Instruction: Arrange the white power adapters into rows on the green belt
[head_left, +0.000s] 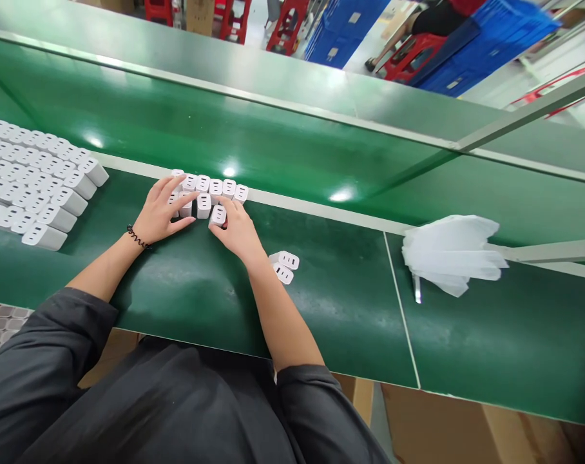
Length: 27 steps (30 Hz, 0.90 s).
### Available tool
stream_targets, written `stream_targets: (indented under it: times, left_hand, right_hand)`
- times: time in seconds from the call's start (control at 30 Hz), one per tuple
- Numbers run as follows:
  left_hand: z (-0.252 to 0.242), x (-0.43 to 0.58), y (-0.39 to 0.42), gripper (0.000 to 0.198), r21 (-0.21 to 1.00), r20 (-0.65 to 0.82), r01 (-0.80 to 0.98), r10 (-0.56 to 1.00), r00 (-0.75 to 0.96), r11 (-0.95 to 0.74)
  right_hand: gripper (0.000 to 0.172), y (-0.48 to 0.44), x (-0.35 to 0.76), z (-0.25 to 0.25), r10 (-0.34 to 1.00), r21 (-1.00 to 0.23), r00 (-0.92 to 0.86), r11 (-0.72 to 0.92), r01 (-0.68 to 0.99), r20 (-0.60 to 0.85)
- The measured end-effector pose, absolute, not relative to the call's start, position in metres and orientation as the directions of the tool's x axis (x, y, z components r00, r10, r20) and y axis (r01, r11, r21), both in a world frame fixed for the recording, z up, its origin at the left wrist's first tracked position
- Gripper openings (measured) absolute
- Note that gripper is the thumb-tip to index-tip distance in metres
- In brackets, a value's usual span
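White charger blocks with port slots on top stand in two short rows against the back rail, with the back-row charger [216,187] among several others. My left hand [158,211] spreads its fingers over the left end of these rows, its fingertips on or just above the blocks. A front-row charger [204,205] stands between my two hands. In my right hand [237,229], thumb and fingers close around another white charger [218,216], upright and slightly nearer to me than the front row. Part of that block is hidden by the fingers.
A large block of chargers [26,167] fills the left of the green table [341,290]. Two loose chargers [285,267] lie by my right forearm. White translucent bags [451,254] hang at the right near a metal bar. Blue crates [345,29] and red stools stand beyond.
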<state>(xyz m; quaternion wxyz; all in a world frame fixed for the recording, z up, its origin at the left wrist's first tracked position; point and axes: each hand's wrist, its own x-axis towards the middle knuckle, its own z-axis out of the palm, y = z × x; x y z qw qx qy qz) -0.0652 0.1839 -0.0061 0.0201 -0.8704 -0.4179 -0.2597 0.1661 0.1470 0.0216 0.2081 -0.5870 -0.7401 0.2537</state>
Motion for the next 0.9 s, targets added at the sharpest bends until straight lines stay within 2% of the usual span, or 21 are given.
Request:
stream_targets:
  times: [0.17, 0.3, 0.33, 0.4, 0.5, 0.57, 0.67, 0.83, 0.9]
  left_hand:
    - [-0.002, -0.061, 0.18, 0.041, 0.168, 0.423, 0.712, 0.702, 0.573, -0.682]
    - [0.0, -0.066, 0.182, 0.036, 0.227, 0.444, 0.701, 0.712, 0.544, -0.676]
    - [0.0, -0.066, 0.183, 0.036, 0.24, 0.448, 0.693, 0.711, 0.542, -0.68]
    - [-0.001, -0.065, 0.183, 0.036, 0.253, 0.455, 0.676, 0.702, 0.548, -0.692]
    - [-0.002, -0.06, 0.182, 0.037, 0.245, 0.455, 0.663, 0.688, 0.566, -0.708]
    - [-0.003, -0.056, 0.18, 0.037, 0.234, 0.457, 0.665, 0.684, 0.569, -0.71]
    - [-0.004, -0.052, 0.177, 0.039, 0.197, 0.455, 0.674, 0.676, 0.58, -0.712]
    - [-0.005, -0.054, 0.174, 0.042, 0.106, 0.453, 0.699, 0.66, 0.599, -0.707]
    - [-0.005, -0.057, 0.174, 0.043, 0.093, 0.469, 0.698, 0.649, 0.599, -0.71]
  right_hand:
    - [0.067, 0.145, 0.173, 0.036, 0.966, -0.677, -0.237, 0.244, 0.694, 0.105]
    - [0.062, 0.128, 0.233, 0.063, 0.937, -0.615, -0.295, 0.346, 0.709, 0.187]
    - [0.058, 0.121, 0.252, 0.068, 0.922, -0.597, -0.348, 0.376, 0.709, 0.167]
    - [0.055, 0.106, 0.288, 0.07, 0.882, -0.589, -0.47, 0.391, 0.707, 0.021]
    - [0.057, 0.082, 0.32, 0.06, 0.835, -0.589, -0.516, 0.323, 0.741, -0.191]
    - [0.05, 0.071, 0.322, 0.049, 0.852, -0.584, -0.479, 0.285, 0.761, -0.209]
    - [0.042, 0.071, 0.302, 0.036, 0.924, -0.577, -0.36, 0.225, 0.785, -0.13]
    - [0.046, 0.108, 0.241, 0.026, 0.993, -0.525, -0.105, 0.065, 0.848, -0.048]
    - [0.054, 0.122, 0.222, 0.023, 1.0, -0.52, -0.016, 0.004, 0.854, -0.019]
